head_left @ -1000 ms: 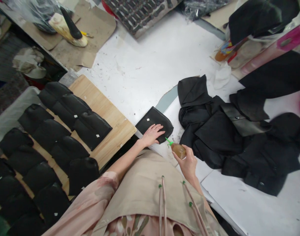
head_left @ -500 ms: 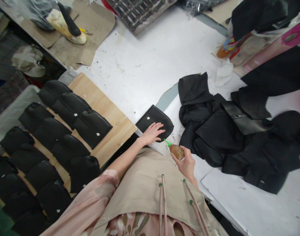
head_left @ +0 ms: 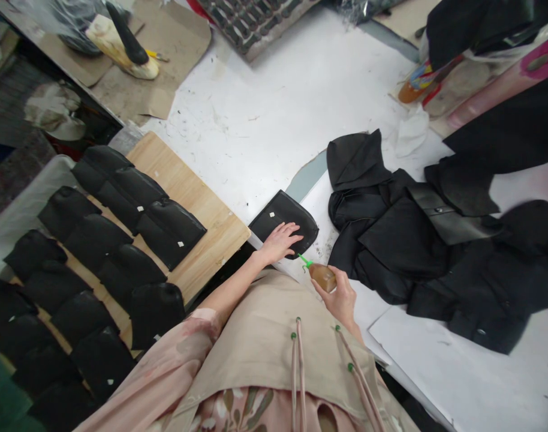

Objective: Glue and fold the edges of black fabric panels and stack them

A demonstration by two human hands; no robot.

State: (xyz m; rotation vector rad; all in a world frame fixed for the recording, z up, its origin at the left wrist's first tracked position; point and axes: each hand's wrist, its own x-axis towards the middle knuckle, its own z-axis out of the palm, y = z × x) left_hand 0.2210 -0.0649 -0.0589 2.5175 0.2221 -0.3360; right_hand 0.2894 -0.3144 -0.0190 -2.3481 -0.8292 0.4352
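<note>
Under my left hand lies a flat black leather-like piece with one rounded end and a small white tag. That hand rests flat on it, fingers spread. My right hand is wrapped round a squeeze bottle of brown liquid, probably glue. The bottle's thin green nozzle tip is at the near edge of the black piece, close to my left fingers; whether it touches, I cannot tell. A green cap dangles beside the nozzle.
Several similar black pieces lie in overlapping rows on a wooden board at the left. A heap of black pieces covers the right side. Farther back are a dark rack, cardboard and a pink container.
Almost nothing differs. The view has shifted slightly; both hands, the bottle and the black piece keep nearly the same places.
</note>
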